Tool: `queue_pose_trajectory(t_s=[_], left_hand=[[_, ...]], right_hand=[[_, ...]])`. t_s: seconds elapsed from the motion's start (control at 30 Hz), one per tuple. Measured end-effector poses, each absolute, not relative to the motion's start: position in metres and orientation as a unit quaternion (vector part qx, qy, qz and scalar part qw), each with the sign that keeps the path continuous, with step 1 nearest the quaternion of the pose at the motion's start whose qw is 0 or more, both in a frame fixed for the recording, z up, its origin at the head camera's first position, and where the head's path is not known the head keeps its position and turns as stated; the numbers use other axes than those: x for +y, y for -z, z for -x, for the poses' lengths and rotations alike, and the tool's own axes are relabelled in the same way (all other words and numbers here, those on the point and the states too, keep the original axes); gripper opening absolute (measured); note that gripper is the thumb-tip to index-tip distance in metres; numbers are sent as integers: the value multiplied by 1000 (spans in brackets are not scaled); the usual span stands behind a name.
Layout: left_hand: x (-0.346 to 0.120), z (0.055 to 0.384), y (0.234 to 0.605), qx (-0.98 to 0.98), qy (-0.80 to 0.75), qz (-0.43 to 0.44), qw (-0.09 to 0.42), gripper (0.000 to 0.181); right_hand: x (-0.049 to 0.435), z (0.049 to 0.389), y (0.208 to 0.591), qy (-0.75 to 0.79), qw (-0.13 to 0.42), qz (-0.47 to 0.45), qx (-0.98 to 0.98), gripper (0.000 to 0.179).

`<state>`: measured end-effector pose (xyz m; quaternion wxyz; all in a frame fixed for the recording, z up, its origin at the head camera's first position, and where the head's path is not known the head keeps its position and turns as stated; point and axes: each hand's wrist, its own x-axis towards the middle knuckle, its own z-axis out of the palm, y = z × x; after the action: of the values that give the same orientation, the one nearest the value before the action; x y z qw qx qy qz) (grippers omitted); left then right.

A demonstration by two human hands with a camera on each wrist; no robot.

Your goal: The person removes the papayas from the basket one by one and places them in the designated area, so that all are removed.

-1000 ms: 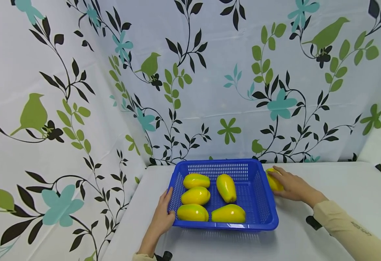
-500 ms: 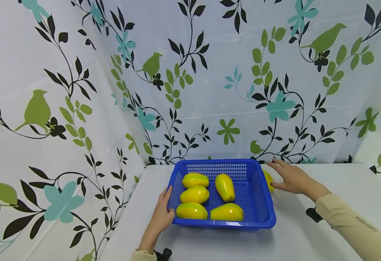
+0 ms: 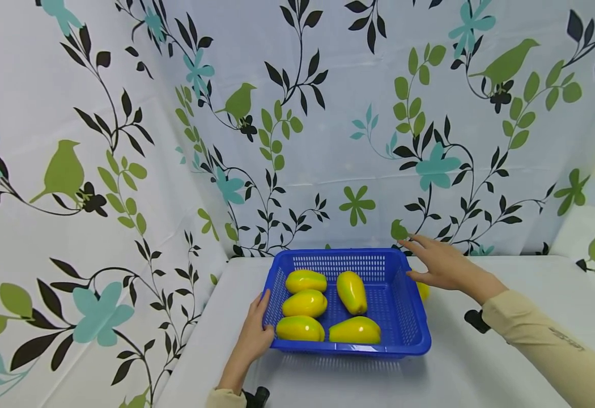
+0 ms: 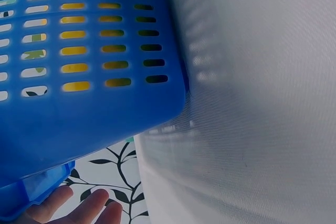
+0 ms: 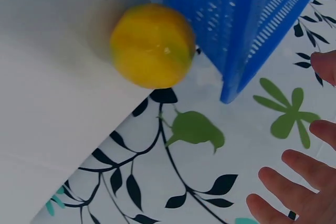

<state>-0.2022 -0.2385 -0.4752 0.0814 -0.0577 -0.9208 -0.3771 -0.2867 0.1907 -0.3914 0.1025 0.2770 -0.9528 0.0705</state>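
While the left hand (image 3: pixel 254 328) touches the left rim of the blue basket (image 3: pixel 351 351), low in the centre of the head view, the right hand (image 3: pixel 442 263) reaches over the opposite rim, so the 2 hands are well apart. The right hand's fingers are spread and hold nothing; its wrist view shows it at the lower right, clear of the basket. At the lower left of the left wrist view, 3 of the left hand's fingertips show near the rim, but whether that hand clamps it cannot be told. The basket holds 5 yellow fruits (image 3: pixel 305 304), 3 in a column at its left and 2 nearer its middle. Just outside its right wall, partly behind the right hand, sits 1 more yellow fruit (image 5: pixel 152 45).

Everything rests on a white table (image 3: pixel 522 277). Behind it and along the left of the frame hangs pale cloth (image 3: pixel 328 153), printed with green birds, dark leaves and turquoise flowers. Both sleeves (image 3: pixel 537 337) are beige.
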Motion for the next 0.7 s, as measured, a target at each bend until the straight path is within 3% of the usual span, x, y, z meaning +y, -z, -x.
queue_pose_trajectory(t_s=[0.7], left_hand=[[-241, 205, 477, -917, 386, 60, 83, 77]], right_hand=[[129, 301, 380, -84, 82, -318, -941, 69]])
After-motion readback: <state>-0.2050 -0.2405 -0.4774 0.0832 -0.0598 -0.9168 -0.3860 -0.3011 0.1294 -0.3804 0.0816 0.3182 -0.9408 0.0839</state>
